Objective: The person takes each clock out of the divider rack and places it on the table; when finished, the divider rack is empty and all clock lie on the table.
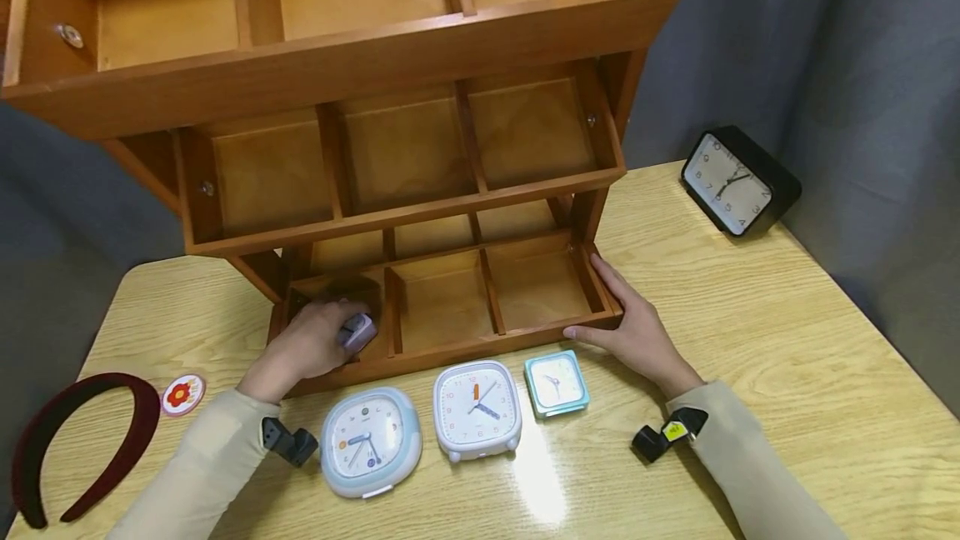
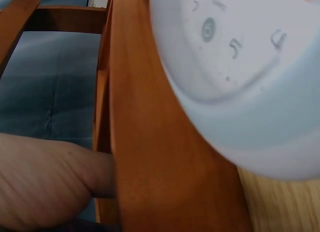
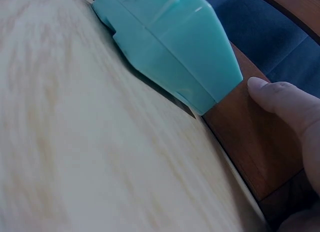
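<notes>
My left hand (image 1: 311, 344) reaches into the left compartment of the bottom wooden tray (image 1: 442, 307) and holds a small lavender clock (image 1: 360, 332), partly hidden by the fingers. My right hand (image 1: 633, 332) rests at the tray's right front corner, its thumb on the front wall and fingers along the side. In front of the tray lie a blue-and-white clock (image 1: 371, 440), a white square clock (image 1: 477, 411) and a small turquoise clock (image 1: 557, 383). The left wrist view shows the blue-and-white clock close up beside the tray's front wall.
Two upper wooden trays (image 1: 405, 219) with compartments overhang the bottom one. A black clock (image 1: 738, 182) stands at the back right of the table (image 1: 832, 373). On the left lie a dark red headband (image 1: 142, 415) and a round flower badge (image 1: 183, 395).
</notes>
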The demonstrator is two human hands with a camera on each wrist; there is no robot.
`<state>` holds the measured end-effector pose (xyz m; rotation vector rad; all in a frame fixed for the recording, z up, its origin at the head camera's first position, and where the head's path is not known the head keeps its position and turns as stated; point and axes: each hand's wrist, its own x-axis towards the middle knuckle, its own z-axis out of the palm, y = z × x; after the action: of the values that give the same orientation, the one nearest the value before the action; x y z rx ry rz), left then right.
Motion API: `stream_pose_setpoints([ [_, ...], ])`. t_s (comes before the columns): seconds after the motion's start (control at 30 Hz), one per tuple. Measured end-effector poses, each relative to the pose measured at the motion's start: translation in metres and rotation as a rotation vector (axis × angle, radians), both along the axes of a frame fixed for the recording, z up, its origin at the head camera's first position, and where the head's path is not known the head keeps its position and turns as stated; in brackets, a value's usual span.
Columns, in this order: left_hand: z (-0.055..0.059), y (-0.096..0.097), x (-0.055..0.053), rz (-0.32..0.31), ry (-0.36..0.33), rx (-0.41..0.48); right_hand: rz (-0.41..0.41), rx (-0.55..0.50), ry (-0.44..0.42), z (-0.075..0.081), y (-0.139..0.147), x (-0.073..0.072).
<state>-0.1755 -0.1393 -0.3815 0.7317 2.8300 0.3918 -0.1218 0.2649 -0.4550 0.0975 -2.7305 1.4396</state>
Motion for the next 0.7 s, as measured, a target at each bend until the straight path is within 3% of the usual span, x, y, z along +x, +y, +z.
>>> stream_pose_setpoints([
  [0.3, 0.013, 0.0, 0.007, 0.037, 0.009, 0.036, -0.004, -0.005, -0.005, 0.0, 0.0, 0.0],
  [0.47, 0.022, -0.004, 0.017, 0.025, 0.1, 0.047, -0.004, 0.0, -0.01, 0.001, -0.001, 0.0],
  [0.7, 0.039, -0.018, 0.039, -0.003, 0.229, 0.046, -0.002, 0.003, -0.014, 0.002, -0.002, 0.0],
])
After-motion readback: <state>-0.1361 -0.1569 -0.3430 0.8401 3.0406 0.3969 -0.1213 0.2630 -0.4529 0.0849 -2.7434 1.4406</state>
